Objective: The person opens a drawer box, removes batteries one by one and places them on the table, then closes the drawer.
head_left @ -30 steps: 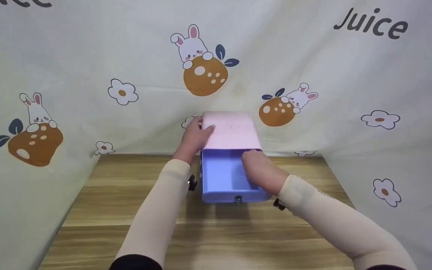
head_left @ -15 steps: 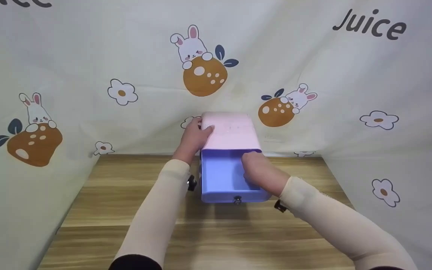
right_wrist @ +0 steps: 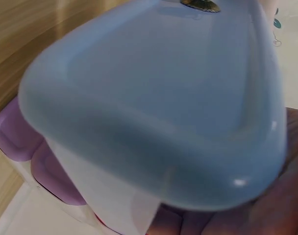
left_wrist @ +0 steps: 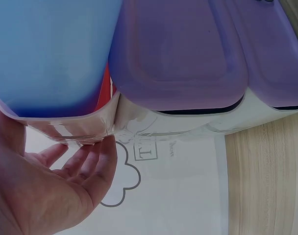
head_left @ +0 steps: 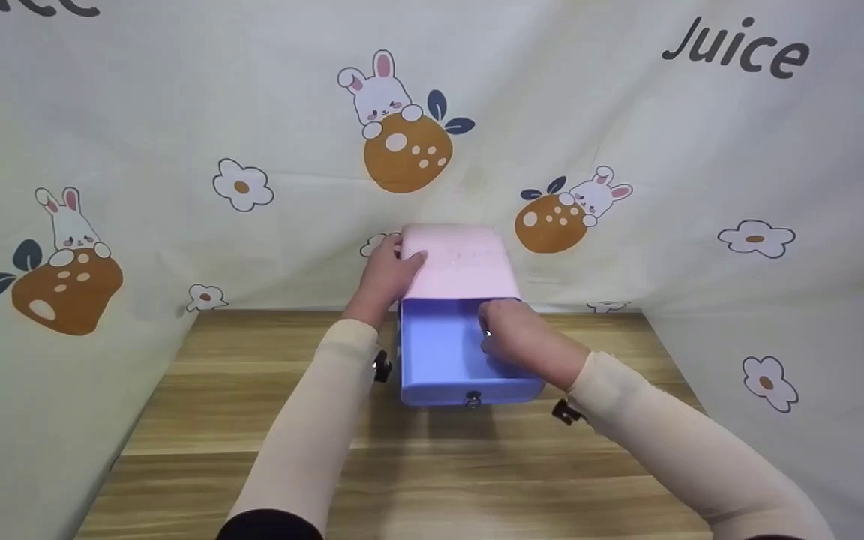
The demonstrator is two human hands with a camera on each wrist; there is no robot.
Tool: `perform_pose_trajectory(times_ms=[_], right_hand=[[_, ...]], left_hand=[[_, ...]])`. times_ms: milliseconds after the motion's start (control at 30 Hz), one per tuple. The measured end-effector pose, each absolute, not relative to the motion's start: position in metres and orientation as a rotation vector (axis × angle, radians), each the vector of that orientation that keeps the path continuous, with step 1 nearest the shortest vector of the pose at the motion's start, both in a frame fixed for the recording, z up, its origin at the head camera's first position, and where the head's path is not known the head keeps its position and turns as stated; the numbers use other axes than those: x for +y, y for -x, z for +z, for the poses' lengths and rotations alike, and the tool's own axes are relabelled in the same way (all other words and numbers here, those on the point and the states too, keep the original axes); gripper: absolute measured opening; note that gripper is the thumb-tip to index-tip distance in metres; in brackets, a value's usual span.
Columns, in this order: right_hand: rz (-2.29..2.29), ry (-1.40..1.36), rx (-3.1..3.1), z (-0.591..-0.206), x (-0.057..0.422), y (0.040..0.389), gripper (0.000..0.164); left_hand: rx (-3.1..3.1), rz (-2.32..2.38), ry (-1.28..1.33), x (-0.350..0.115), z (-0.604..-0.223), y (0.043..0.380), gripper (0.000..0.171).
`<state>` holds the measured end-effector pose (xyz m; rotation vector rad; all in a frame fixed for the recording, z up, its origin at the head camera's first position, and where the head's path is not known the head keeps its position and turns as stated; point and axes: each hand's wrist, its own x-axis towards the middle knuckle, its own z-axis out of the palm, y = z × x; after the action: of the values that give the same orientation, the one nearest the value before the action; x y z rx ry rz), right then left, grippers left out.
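A small drawer cabinet with a pink top (head_left: 462, 259) stands at the back of the table. Its top blue drawer (head_left: 469, 393), with a metal knob on the front, is pulled out. My left hand (head_left: 388, 277) grips the cabinet's left side, thumb on the pink top. Inside the drawer's right half, my right hand (head_left: 533, 341) has curled fingers, with a small shiny thing (head_left: 487, 332) showing at the fingertips; most of it is hidden. From the right wrist, the drawer front (right_wrist: 154, 88) covers much of that hand.
Below the blue drawer, two purple drawers (left_wrist: 183, 44) are pushed in, seen in the left wrist view. The wooden table (head_left: 252, 405) meets a printed cloth (head_left: 297, 225) right behind the cabinet and at both sides.
My right hand has shifted slightly and turned inside the drawer, and a small shiny spot now shows at its fingers. My left hand and the cabinet stay put.
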<state>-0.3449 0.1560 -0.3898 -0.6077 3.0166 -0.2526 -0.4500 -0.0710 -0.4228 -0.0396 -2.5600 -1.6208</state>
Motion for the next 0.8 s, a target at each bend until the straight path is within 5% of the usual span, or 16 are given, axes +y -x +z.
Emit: perform_pose_trajectory(times_ms=[800], right_hand=[[-0.628, 0.516, 2.979, -0.358, 0.195, 0.346, 0.017]], left_hand=[[-2.536, -1.632, 0.066, -0.071, -0.423, 0.449, 0.067]])
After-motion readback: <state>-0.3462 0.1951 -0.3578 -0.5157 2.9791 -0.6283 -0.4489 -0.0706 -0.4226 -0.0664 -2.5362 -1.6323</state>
